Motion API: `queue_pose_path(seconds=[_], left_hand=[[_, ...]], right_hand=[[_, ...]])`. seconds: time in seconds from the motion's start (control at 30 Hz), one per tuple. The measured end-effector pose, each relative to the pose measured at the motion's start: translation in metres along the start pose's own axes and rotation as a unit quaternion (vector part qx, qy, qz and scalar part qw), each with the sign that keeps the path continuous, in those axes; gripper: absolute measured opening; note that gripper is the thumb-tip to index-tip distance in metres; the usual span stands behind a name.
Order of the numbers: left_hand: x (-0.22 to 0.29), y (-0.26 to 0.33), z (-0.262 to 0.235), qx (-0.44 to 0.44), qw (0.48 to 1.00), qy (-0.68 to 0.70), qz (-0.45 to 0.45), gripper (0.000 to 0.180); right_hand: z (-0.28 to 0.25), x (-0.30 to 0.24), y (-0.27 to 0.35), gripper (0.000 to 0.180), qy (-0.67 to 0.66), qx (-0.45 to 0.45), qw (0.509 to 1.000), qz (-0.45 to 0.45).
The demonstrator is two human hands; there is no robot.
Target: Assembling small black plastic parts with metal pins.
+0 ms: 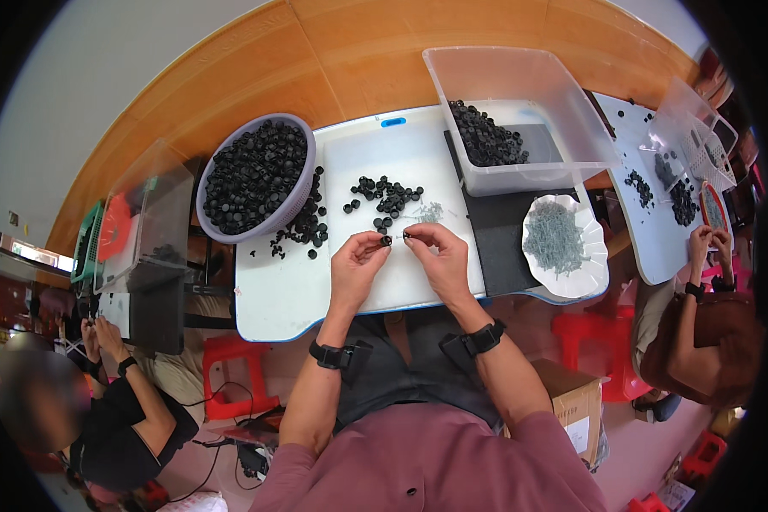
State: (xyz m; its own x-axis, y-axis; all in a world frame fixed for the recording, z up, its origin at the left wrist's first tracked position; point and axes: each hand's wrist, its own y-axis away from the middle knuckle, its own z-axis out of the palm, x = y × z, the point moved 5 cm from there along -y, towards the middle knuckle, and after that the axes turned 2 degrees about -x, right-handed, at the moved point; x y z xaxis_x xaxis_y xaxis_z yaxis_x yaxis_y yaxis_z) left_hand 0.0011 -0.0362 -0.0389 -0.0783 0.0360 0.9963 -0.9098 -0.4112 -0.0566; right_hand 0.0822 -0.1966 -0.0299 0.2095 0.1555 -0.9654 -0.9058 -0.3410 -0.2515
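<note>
My left hand [357, 264] pinches a small round black plastic cap [386, 241] between thumb and fingertips. Just to its right, my right hand [441, 263] is closed on a tiny dark piece [406, 235], mostly hidden by the fingers, so its kind is unclear. The two hands are close together but apart, over the white tabletop [358, 162]. Beyond them lies a loose cluster of black caps [391, 194]. Beside that cluster sits a small scatter of thin greyish pins [431, 212].
At left, a purple basket [310, 166] heaped with black caps stands beside spilled small black parts [303, 226]. A clear plastic bin [538, 177] with black parts is at back right. A scalloped white dish [597, 264] holds grey pins. Co-workers sit on both sides.
</note>
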Motion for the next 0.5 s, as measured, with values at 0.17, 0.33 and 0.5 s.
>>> queue_pose_path(seconds=[0.17, 0.33, 0.5], left_hand=[[-0.008, 0.001, -0.001, -0.027, 0.999, -0.019, -0.010, 0.028], [-0.006, 0.005, 0.004, -0.043, 0.999, -0.008, -0.020, 0.029], [-0.008, 0.004, 0.002, -0.051, 0.999, 0.011, 0.001, 0.028]], right_hand=[[0.001, -0.015, 0.001, 0.015, 0.027, -0.003, 0.998, -0.061], [0.003, -0.019, 0.002, 0.016, 0.052, -0.033, 0.994, -0.093], [0.004, -0.019, 0.003, 0.015, 0.059, -0.042, 0.993, -0.096]])
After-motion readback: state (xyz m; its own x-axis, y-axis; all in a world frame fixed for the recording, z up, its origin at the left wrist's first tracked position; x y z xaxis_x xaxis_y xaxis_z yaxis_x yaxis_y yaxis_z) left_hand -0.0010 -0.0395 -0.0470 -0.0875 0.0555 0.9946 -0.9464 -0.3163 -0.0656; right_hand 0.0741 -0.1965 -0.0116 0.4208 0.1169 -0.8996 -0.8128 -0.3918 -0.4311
